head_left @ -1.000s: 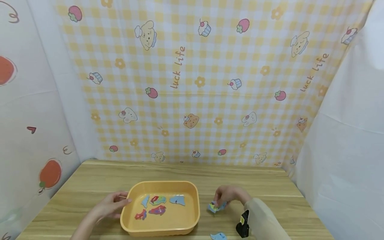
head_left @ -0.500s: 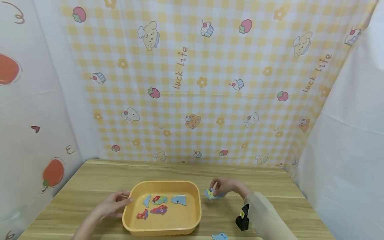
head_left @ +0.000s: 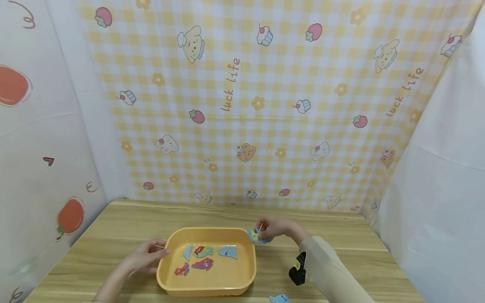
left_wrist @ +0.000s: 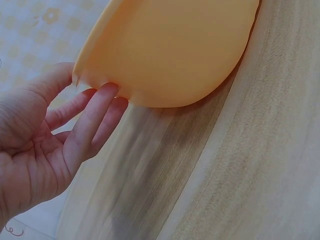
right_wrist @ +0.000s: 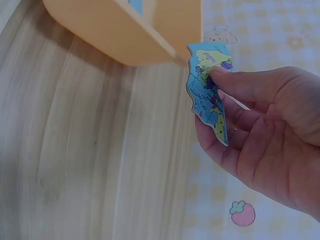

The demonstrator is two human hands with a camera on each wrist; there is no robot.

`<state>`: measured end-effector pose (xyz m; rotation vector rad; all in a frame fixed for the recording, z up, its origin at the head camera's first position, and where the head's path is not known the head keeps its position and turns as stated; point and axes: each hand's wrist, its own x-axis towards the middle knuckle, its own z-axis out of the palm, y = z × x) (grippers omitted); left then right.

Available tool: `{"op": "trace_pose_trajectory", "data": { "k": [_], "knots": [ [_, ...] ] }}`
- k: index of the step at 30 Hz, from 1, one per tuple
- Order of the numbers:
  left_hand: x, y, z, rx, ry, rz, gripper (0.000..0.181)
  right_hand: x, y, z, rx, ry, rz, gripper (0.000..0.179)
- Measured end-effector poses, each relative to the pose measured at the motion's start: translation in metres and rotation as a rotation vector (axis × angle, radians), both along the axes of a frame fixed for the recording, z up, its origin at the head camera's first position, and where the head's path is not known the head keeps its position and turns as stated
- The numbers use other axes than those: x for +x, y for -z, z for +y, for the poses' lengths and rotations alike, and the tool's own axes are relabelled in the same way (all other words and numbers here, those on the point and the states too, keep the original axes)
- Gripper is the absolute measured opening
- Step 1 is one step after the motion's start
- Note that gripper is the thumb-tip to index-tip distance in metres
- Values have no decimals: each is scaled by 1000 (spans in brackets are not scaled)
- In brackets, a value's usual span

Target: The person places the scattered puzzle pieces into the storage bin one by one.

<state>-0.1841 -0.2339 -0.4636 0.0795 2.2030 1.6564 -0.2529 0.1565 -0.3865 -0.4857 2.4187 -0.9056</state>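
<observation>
My left hand (head_left: 145, 256) holds the left side of a shallow yellow-orange plastic tray (head_left: 204, 291), thumb at the rim and fingertips against the wall, as the left wrist view (left_wrist: 165, 60) also shows. Between thumb and fingers of my right hand (head_left: 275, 227) is a flat, irregular puzzle piece (right_wrist: 207, 95), blue with yellow and purple map-like print. It is raised off the table beside the tray's far right corner. Inside the tray lie several more pieces, among them a red and green one (head_left: 203, 251), a red-purple one (head_left: 203, 264) and a pale blue one (head_left: 228, 251).
A light blue piece (head_left: 279, 298) lies on the wooden table (head_left: 322, 231) at the front edge of the view, right of the tray. A black device (head_left: 298, 270) is strapped at the right wrist. A yellow checked cloth (head_left: 273, 139) hangs behind the table.
My right hand has lifted the puzzle piece from the table and carried it left and away from me, to the tray's far right corner. The left hand keeps its hold on the tray.
</observation>
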Motion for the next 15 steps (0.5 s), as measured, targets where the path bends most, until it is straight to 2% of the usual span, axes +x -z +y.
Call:
{"op": "trace_pose_trajectory", "data": {
  "k": [9, 15],
  "knots": [
    [0, 0, 1, -4, 0, 11, 63, 1, 1, -36, -2, -57, 30, 11],
    [-1, 1, 0, -11, 4, 21, 60, 4, 9, -60, -4, -120, 44, 10]
  ]
}}
